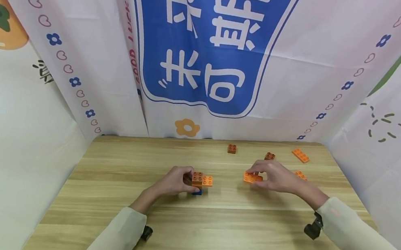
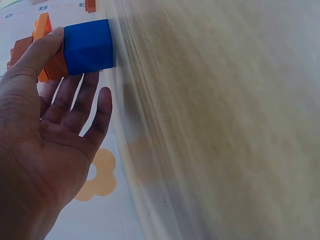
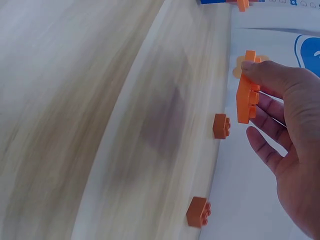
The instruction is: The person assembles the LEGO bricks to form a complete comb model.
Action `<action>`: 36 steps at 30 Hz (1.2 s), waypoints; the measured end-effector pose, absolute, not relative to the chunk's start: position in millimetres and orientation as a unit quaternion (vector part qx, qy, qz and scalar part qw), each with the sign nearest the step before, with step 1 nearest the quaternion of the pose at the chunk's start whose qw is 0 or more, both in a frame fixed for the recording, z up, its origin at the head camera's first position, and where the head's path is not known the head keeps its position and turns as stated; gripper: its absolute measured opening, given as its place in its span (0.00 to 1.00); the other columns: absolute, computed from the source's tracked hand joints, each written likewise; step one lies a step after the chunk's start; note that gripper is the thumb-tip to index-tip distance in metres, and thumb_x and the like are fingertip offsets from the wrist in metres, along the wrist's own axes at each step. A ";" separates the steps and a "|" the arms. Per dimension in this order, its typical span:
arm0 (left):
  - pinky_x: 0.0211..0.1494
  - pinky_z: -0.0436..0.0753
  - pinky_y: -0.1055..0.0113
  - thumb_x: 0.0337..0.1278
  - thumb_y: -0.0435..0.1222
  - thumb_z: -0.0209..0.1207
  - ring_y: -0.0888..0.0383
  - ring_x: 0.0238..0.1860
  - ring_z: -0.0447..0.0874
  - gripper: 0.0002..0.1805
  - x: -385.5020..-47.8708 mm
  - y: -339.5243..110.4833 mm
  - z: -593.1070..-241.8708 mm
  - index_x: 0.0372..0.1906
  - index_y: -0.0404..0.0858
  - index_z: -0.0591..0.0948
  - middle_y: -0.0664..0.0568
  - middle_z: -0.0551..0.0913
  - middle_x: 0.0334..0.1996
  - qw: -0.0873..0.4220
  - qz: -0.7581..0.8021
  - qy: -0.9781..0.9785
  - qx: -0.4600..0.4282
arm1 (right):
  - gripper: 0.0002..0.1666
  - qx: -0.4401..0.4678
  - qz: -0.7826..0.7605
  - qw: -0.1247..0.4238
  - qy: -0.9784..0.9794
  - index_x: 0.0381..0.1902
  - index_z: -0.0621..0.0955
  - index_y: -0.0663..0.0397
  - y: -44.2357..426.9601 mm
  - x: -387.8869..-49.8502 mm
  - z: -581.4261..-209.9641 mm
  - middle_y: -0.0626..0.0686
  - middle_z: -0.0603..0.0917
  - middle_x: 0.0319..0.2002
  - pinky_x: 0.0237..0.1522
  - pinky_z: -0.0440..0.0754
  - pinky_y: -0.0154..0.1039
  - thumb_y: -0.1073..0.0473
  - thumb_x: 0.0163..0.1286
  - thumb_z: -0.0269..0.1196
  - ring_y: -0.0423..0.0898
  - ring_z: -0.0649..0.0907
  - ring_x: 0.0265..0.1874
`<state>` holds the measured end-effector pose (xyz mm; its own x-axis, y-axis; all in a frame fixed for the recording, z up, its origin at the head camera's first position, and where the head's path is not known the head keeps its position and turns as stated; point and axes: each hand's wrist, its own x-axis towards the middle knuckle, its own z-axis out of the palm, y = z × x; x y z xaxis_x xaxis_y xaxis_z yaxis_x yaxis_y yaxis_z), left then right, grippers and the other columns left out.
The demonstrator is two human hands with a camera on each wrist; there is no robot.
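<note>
A stack of bricks is gripped between thumb and fingers of my left hand (image 1: 179,181). It has a blue block (image 2: 89,47) at the bottom, brown bricks (image 1: 197,177) above, and a flat orange plate (image 1: 207,180) between them sticking out to the right. To the right, my right hand (image 1: 276,177) pinches another orange studded plate (image 3: 246,95), held apart from the stack. In the right wrist view the thumb presses its near face, with fingers behind it.
A small brown brick (image 1: 232,149) lies at the back of the wooden table (image 1: 175,228). Another brown brick (image 1: 269,156) is just behind my right hand. Orange plates (image 1: 300,155) (image 1: 301,175) lie at the back right. White printed cloth (image 1: 299,90) hangs around the table.
</note>
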<state>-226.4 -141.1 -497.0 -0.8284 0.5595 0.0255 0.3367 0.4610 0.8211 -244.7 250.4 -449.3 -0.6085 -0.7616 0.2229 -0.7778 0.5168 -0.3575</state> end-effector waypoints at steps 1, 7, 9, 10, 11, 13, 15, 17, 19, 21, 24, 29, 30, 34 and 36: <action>0.41 0.85 0.70 0.57 0.37 0.78 0.58 0.37 0.84 0.15 -226.4 -141.0 -496.8 0.42 0.38 0.83 0.51 0.87 0.38 0.125 0.447 0.845 0.265 | 0.21 0.446 0.215 0.022 -0.869 0.52 0.90 0.56 248.5 -244.7 -448.3 0.49 0.90 0.45 0.47 0.90 0.47 0.60 0.62 0.80 0.46 0.90 0.44; 0.41 0.85 0.70 0.58 0.37 0.78 0.58 0.38 0.85 0.15 -227.6 -141.0 -496.9 0.42 0.37 0.83 0.50 0.87 0.39 0.126 0.449 0.844 0.266 | 0.20 0.467 0.221 0.033 -0.856 0.52 0.90 0.56 237.9 -245.6 -444.6 0.49 0.90 0.45 0.45 0.90 0.46 0.60 0.62 0.79 0.44 0.89 0.43; 0.41 0.85 0.70 0.58 0.37 0.78 0.58 0.38 0.85 0.15 -227.9 -141.1 -497.1 0.42 0.37 0.83 0.50 0.87 0.39 0.127 0.451 0.842 0.267 | 0.20 0.473 0.221 0.035 -0.852 0.52 0.90 0.56 233.9 -245.7 -443.0 0.49 0.90 0.46 0.45 0.90 0.46 0.61 0.62 0.79 0.44 0.89 0.43; 0.41 0.85 0.70 0.58 0.37 0.78 0.58 0.38 0.85 0.15 -227.8 -141.1 -497.1 0.42 0.37 0.82 0.50 0.87 0.39 0.127 0.450 0.842 0.268 | 0.20 0.476 0.223 0.035 -0.850 0.52 0.90 0.56 231.7 -245.6 -442.0 0.50 0.90 0.46 0.45 0.90 0.46 0.61 0.62 0.79 0.45 0.89 0.43; 0.41 0.85 0.70 0.58 0.37 0.78 0.58 0.38 0.85 0.15 -227.9 -141.2 -497.1 0.42 0.37 0.82 0.50 0.87 0.39 0.127 0.450 0.842 0.269 | 0.20 0.479 0.224 0.034 -0.848 0.52 0.90 0.56 229.5 -245.6 -441.1 0.50 0.90 0.46 0.45 0.90 0.46 0.61 0.62 0.79 0.45 0.89 0.44; 0.41 0.85 0.70 0.58 0.37 0.78 0.59 0.38 0.85 0.15 -227.8 -141.3 -497.0 0.42 0.37 0.83 0.51 0.87 0.39 0.127 0.448 0.843 0.268 | 0.20 0.483 0.227 0.034 -0.845 0.53 0.89 0.57 224.8 -245.3 -439.0 0.50 0.89 0.47 0.46 0.90 0.45 0.61 0.62 0.79 0.45 0.89 0.44; 0.42 0.85 0.70 0.58 0.37 0.78 0.59 0.38 0.85 0.15 -227.8 -141.4 -496.7 0.42 0.38 0.83 0.51 0.87 0.39 0.127 0.446 0.845 0.267 | 0.21 0.488 0.229 0.034 -0.842 0.53 0.89 0.56 220.5 -245.5 -437.6 0.50 0.89 0.47 0.47 0.90 0.45 0.62 0.62 0.79 0.46 0.89 0.45; 0.42 0.85 0.70 0.58 0.37 0.78 0.60 0.38 0.85 0.15 -227.9 -141.5 -496.6 0.42 0.38 0.83 0.51 0.87 0.39 0.127 0.443 0.846 0.266 | 0.21 0.492 0.230 0.036 -0.839 0.53 0.89 0.56 216.0 -245.7 -436.2 0.50 0.90 0.47 0.48 0.89 0.45 0.62 0.62 0.79 0.46 0.89 0.46; 0.43 0.86 0.69 0.58 0.37 0.78 0.60 0.38 0.85 0.15 -227.9 -141.5 -496.6 0.42 0.38 0.83 0.51 0.87 0.39 0.127 0.442 0.847 0.266 | 0.21 0.496 0.230 0.038 -0.836 0.54 0.89 0.56 211.5 -245.9 -435.0 0.50 0.90 0.48 0.49 0.89 0.45 0.62 0.62 0.79 0.46 0.89 0.47; 0.43 0.86 0.69 0.58 0.36 0.78 0.60 0.38 0.85 0.15 -228.4 -142.0 -497.2 0.42 0.38 0.83 0.51 0.87 0.39 0.127 0.442 0.847 0.268 | 0.21 0.501 0.230 0.041 -0.833 0.54 0.89 0.57 206.9 -246.3 -433.8 0.51 0.90 0.48 0.50 0.89 0.45 0.62 0.63 0.79 0.47 0.89 0.47; 0.43 0.87 0.69 0.58 0.36 0.78 0.61 0.38 0.85 0.15 -229.2 -142.5 -498.2 0.42 0.38 0.83 0.52 0.87 0.39 0.127 0.442 0.846 0.270 | 0.21 0.507 0.228 0.047 -0.830 0.54 0.89 0.57 200.0 -246.8 -432.4 0.51 0.90 0.49 0.51 0.89 0.46 0.61 0.63 0.79 0.48 0.89 0.48; 0.43 0.86 0.69 0.58 0.36 0.78 0.60 0.38 0.85 0.15 -229.6 -142.3 -498.7 0.42 0.39 0.83 0.52 0.87 0.39 0.127 0.441 0.846 0.272 | 0.21 0.515 0.224 0.057 -0.825 0.54 0.89 0.57 189.1 -247.7 -431.0 0.52 0.90 0.49 0.51 0.89 0.46 0.60 0.63 0.78 0.48 0.89 0.48; 0.43 0.86 0.69 0.58 0.37 0.78 0.60 0.38 0.85 0.15 -229.6 -142.2 -498.7 0.42 0.39 0.83 0.52 0.87 0.39 0.127 0.440 0.846 0.271 | 0.21 0.517 0.226 0.056 -0.824 0.54 0.89 0.57 186.9 -247.8 -430.9 0.52 0.89 0.49 0.51 0.88 0.46 0.60 0.64 0.78 0.48 0.89 0.48; 0.42 0.86 0.69 0.57 0.37 0.78 0.60 0.38 0.85 0.15 -230.1 -142.6 -498.5 0.41 0.40 0.83 0.53 0.87 0.38 0.129 0.438 0.849 0.268 | 0.21 0.522 0.228 0.055 -0.820 0.54 0.89 0.56 177.4 -248.8 -430.7 0.51 0.89 0.49 0.52 0.88 0.44 0.59 0.65 0.78 0.46 0.88 0.49; 0.42 0.86 0.69 0.57 0.38 0.78 0.60 0.37 0.85 0.15 -230.3 -142.7 -498.5 0.41 0.40 0.83 0.53 0.87 0.38 0.129 0.439 0.848 0.268 | 0.20 0.524 0.232 0.055 -0.817 0.54 0.89 0.56 172.9 -249.2 -430.4 0.51 0.89 0.48 0.52 0.88 0.43 0.59 0.65 0.78 0.46 0.88 0.48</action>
